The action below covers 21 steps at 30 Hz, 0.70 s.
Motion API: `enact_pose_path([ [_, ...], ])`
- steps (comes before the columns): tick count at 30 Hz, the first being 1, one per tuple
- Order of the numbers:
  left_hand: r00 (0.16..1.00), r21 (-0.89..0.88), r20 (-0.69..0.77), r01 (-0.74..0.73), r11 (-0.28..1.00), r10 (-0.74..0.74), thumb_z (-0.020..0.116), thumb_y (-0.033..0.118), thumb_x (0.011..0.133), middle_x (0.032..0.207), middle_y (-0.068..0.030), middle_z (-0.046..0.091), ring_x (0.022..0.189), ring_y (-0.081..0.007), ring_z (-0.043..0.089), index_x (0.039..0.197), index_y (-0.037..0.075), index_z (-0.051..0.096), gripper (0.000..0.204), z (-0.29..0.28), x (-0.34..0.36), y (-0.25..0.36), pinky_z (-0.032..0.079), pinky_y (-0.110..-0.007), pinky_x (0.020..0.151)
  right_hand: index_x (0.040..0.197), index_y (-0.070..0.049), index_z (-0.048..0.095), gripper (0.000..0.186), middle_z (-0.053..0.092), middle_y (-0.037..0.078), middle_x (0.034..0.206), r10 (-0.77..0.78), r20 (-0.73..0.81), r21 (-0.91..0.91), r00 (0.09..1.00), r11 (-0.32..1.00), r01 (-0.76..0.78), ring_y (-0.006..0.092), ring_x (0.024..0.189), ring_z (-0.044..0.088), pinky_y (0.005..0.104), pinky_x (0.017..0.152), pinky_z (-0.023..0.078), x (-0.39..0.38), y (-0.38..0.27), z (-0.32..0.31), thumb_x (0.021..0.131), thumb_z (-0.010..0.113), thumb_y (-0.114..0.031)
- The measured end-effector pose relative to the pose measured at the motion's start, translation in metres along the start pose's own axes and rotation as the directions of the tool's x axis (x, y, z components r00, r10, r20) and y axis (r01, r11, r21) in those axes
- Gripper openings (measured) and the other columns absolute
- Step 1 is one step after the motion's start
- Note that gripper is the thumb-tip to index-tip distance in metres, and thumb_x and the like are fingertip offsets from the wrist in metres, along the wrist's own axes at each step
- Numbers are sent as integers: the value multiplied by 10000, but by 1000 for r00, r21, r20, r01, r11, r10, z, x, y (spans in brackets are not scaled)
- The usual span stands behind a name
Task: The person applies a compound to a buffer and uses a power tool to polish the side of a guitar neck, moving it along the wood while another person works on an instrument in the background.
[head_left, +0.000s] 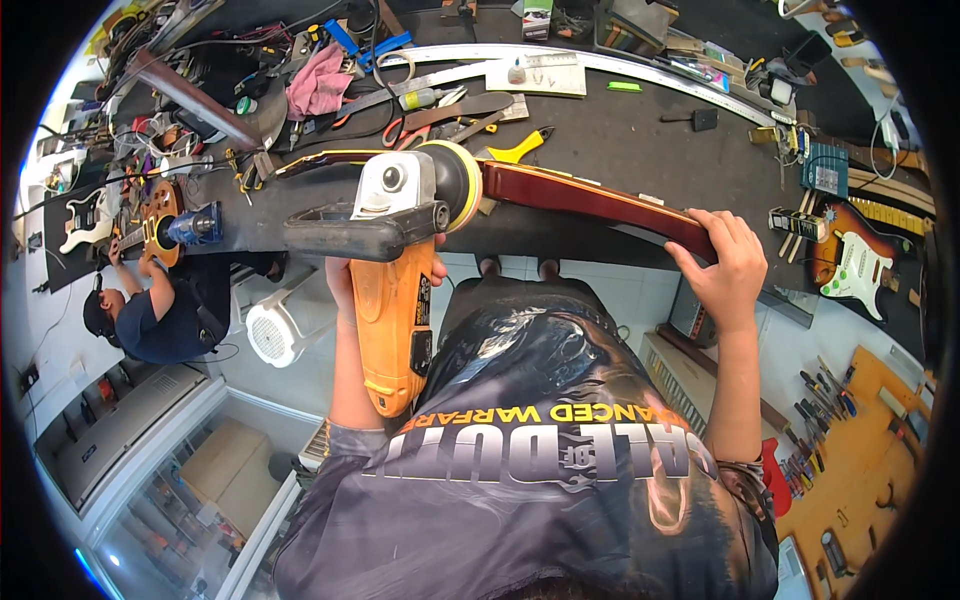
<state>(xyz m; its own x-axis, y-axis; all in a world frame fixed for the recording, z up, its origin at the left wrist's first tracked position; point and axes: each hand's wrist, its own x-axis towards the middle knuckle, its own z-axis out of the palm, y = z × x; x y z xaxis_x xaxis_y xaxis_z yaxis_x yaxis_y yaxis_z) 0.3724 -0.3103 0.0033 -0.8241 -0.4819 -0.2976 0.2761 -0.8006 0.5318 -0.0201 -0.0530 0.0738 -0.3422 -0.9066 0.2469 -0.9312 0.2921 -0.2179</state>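
My left hand (342,290) is wrapped around the yellow body of a power polisher (385,320), with fingers showing on both sides of it. The tool's black side handle (365,232) sticks out to the left. Its round pad (462,185) stands on edge against or very close to a glossy dark red guitar (600,205), seen edge-on at the bench front; contact is hard to judge. The guitar's neck appears to run left behind the polisher. At the right end of the guitar's body, my right hand (728,260) is closed over the rim, thumb on the near side.
A yellow-handled brush (520,147), scissors (408,128), a pink cloth (318,82) and a long metal ruler (640,75) lie on the black bench. A sunburst guitar (855,255) is at right. At left, a co-worker (165,310) handles another guitar near a white stool (275,332).
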Motion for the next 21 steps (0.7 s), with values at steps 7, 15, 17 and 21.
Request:
enact_pose_path([
  [7,996,-148,94,24,989,-10,704,806,858,1383,-415,567,1025,-506,733,1567,-136,393,1220,-20,12,-8,668,-526,818,1088,-101,763,446,712,35,949,3,7,-12,1000,1000,-3,259,884,692,395,777,529,3,-1,-1,752,935,-340],
  [15,997,-160,73,33,986,-22,685,853,842,1361,-396,591,984,-478,744,1587,-92,405,1236,-11,21,-11,667,-520,799,1088,-112,764,446,711,30,945,9,17,-19,1000,1000,-9,256,885,695,391,778,534,5,0,1,753,933,-354],
  [17,999,-108,13,30,994,-29,655,915,807,1340,-369,625,937,-442,762,1600,-62,419,1280,-8,22,-11,663,-502,760,1088,-114,764,447,712,30,946,13,18,-16,1000,1000,-12,257,886,695,392,780,534,4,0,1,752,933,-355],
  [21,995,-142,100,42,989,-28,690,796,888,1357,-417,584,1013,-509,730,1570,-140,387,1197,1,24,-7,668,-542,845,1090,-117,764,451,715,30,953,18,14,-11,1000,1000,-18,260,892,696,396,784,536,1,1,1,749,934,-358],
])
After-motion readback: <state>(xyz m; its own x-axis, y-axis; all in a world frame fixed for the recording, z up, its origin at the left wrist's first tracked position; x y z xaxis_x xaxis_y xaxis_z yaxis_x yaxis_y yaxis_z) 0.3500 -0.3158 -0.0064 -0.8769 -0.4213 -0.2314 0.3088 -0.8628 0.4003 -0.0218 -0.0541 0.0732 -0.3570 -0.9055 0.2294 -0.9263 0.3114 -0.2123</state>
